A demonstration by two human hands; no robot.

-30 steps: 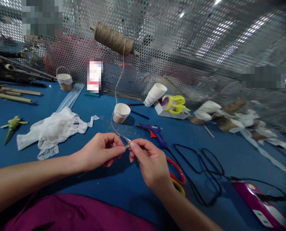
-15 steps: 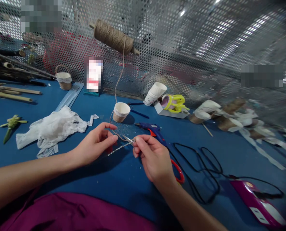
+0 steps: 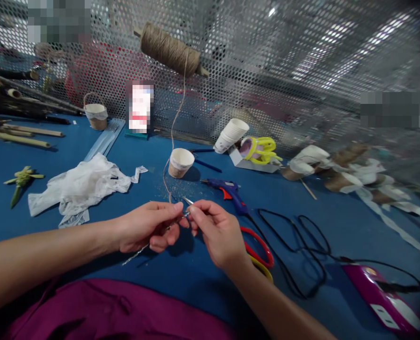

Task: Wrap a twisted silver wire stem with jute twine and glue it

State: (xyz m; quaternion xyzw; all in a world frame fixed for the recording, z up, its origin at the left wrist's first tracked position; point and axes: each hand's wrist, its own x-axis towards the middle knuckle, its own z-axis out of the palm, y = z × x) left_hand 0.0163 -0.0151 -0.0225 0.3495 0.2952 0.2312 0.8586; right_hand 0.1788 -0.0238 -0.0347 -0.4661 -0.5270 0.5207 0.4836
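Note:
My left hand (image 3: 149, 231) and my right hand (image 3: 217, 233) meet over the blue table (image 3: 181, 278), fingertips almost touching. Both pinch a thin silvery twisted wire (image 3: 134, 257). Its free end sticks out down-left under my left hand; a short pointed tip shows above my right fingertips. Brown twine (image 3: 174, 123) hangs from a spool (image 3: 171, 49) on the perforated metal screen and ends just behind my hands. A paper cup wrapped in twine (image 3: 180, 162) stands behind them.
A blue glue gun (image 3: 229, 191), red and yellow scissors (image 3: 261, 248), black cable (image 3: 302, 241) and a purple device (image 3: 383, 297) lie to the right. White lace cloth (image 3: 79, 186) and bamboo sticks (image 3: 22, 139) lie left. Stacked cups (image 3: 231, 134) stand at the back.
My left hand, loosened half a second ago, has closed on the wire again. The wire now runs under that hand and pokes out down-left. Both hands sit slightly lower.

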